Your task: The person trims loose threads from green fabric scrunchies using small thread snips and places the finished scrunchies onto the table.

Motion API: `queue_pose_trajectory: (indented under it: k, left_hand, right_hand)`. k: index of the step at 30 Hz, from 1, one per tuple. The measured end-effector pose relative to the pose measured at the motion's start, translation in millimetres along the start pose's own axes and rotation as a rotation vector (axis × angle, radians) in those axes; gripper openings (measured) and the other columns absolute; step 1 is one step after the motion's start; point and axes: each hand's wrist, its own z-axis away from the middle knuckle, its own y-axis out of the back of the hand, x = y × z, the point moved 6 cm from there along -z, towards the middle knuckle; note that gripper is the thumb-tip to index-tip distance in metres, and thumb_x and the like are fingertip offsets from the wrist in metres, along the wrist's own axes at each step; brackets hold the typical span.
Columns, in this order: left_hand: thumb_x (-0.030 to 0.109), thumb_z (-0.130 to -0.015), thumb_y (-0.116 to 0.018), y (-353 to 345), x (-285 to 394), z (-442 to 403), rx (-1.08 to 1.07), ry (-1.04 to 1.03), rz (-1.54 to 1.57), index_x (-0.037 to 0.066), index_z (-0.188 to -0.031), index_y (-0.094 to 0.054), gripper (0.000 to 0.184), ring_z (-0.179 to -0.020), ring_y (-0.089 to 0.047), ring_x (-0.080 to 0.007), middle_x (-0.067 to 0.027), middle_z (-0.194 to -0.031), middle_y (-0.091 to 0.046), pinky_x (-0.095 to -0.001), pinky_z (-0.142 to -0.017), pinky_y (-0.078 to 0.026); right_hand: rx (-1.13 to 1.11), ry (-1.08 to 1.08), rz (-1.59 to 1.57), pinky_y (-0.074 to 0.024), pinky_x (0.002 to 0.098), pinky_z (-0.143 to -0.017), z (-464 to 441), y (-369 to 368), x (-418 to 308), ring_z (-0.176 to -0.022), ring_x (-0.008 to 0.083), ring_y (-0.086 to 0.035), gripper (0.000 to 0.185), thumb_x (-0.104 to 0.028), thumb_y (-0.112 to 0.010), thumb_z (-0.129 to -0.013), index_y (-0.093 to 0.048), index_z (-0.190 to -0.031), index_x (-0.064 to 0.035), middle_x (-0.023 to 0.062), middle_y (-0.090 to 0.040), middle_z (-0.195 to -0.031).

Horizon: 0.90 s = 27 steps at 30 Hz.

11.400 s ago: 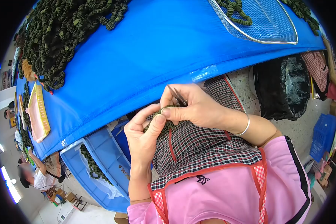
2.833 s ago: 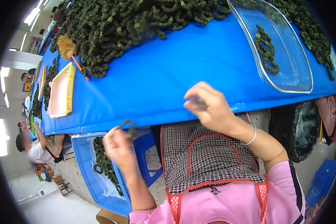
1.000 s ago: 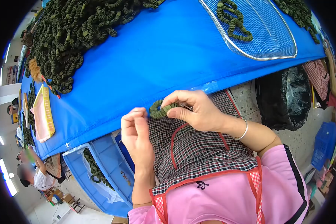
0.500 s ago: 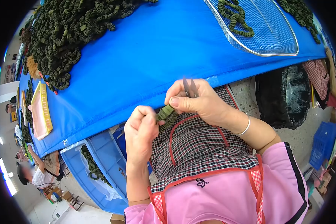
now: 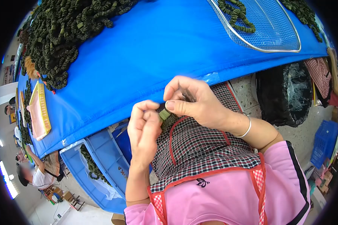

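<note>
Between my hands is a dark green gathered fabric band, a scrunchie (image 5: pixel 165 114), with a flat lighter green section facing up. My left hand (image 5: pixel 143 127) is closed, pinching it from the left. From the other side my right hand (image 5: pixel 201 101) grips the band with thumb and forefinger. Tucked in the palm of that same hand is a small dark pair of thread snips (image 5: pixel 188 95), partly hidden by the fingers. Both hands are above my checked apron (image 5: pixel 202 144), at the near edge of the blue table. The lower part of the band is partly covered by my fingers.
A large heap of scrunchies (image 5: pixel 60 33) lies on the blue-covered table (image 5: pixel 139 48). A wire mesh basket (image 5: pixel 274 33) holds a few more. Below stand a blue crate (image 5: pixel 110 165) and a black-lined bin (image 5: pixel 283 95). Another person (image 5: pixel 39 174) sits at far left.
My hands have come closer together on the scrunchie and shifted slightly. The snips' blades, upright before, now lie lower and more tilted within my right hand.
</note>
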Motion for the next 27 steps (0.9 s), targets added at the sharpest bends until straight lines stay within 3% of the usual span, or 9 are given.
queue_pose_trajectory:
  k: [3,4,7,18,21,25,26,27]
  left_hand:
    - [0.004,-0.078,-0.06,-13,10,4,0.025,-0.226,-0.502,0.0,-0.1,-0.054,0.023,-0.049,-0.035,0.0018,0.0058,-0.054,-0.044,-0.0157,-0.043,-0.025]
    - [0.006,-0.073,-0.067,-13,12,3,0.097,-0.273,-0.532,0.001,-0.091,-0.06,0.02,-0.046,-0.04,0.0015,0.0045,-0.052,-0.049,-0.0159,-0.041,-0.028]
    - [0.007,-0.072,-0.068,-15,14,5,0.094,-0.416,-0.629,0.002,-0.087,-0.062,0.017,-0.047,-0.044,0.0008,0.0025,-0.054,-0.054,-0.0155,-0.042,-0.032]
    - [0.002,-0.07,-0.067,-7,13,14,0.079,-0.388,-0.744,0.001,-0.082,-0.063,0.013,-0.044,-0.045,0.0007,0.0008,-0.054,-0.056,-0.0154,-0.039,-0.032]
    - [0.005,-0.073,-0.065,-3,14,14,0.14,-0.331,-0.654,0.0,-0.078,-0.062,0.008,-0.043,-0.036,0.0017,0.0079,-0.05,-0.046,-0.015,-0.04,-0.023]
    - [0.003,-0.073,-0.066,12,7,11,0.104,-0.274,-0.574,0.001,-0.08,-0.06,0.01,-0.05,-0.049,-0.0042,-0.0003,-0.06,-0.057,-0.0181,-0.046,-0.037]
    - [0.004,-0.075,-0.064,13,6,11,0.088,-0.198,-0.524,0.001,-0.083,-0.058,0.01,-0.056,-0.053,-0.0069,-0.0018,-0.064,-0.059,-0.0204,-0.051,-0.041]
    - [0.004,-0.076,-0.063,10,7,9,0.048,-0.241,-0.513,0.001,-0.083,-0.057,0.009,-0.058,-0.054,-0.008,-0.0029,-0.066,-0.059,-0.0209,-0.054,-0.042]
  right_hand:
    - [0.023,-0.013,-0.055,-0.038,0.0187,-0.051,2,0,0,-0.058,0.0042,-0.046,0.01,-0.007,-0.058,-0.081,-0.049,-0.084,-0.0022,-0.0011,-0.051,-0.066]
    - [0.027,0.005,-0.052,-0.0376,0.0187,-0.05,3,0,-1,-0.058,0.0042,-0.046,0.011,-0.007,-0.058,-0.081,-0.049,-0.085,-0.0023,-0.001,-0.05,-0.065]
    - [0.029,-0.013,-0.094,-0.036,0.019,-0.048,4,3,1,-0.056,0.0045,-0.045,0.012,-0.006,-0.058,-0.081,-0.046,-0.082,-0.0039,-0.0002,-0.049,-0.064]
    - [0.081,-0.028,-0.032,-0.0338,0.0193,-0.046,10,19,-1,-0.054,0.0045,-0.042,0.018,-0.006,-0.058,-0.08,-0.041,-0.075,-0.0058,-0.0005,-0.046,-0.062]
    - [0.086,-0.008,-0.035,-0.0342,0.02,-0.046,9,19,-3,-0.054,0.0044,-0.041,0.017,-0.007,-0.059,-0.08,-0.042,-0.077,-0.0049,-0.0001,-0.047,-0.063]
    - [-0.008,0.071,0.298,-0.0369,0.0244,-0.047,7,12,-6,-0.055,0.0061,-0.045,0.018,-0.01,-0.06,-0.08,-0.047,-0.089,-0.0024,0.0029,-0.052,-0.066]
    - [-0.09,0.1,0.479,-0.0406,0.0277,-0.05,11,3,-14,-0.057,0.0102,-0.052,0.022,-0.011,-0.06,-0.079,-0.05,-0.098,-0.0029,0.0056,-0.057,-0.066]
    - [-0.133,0.147,0.599,-0.043,0.0283,-0.053,12,-3,-16,-0.061,0.014,-0.057,0.019,-0.013,-0.061,-0.079,-0.054,-0.094,-0.0032,0.0086,-0.058,-0.065]
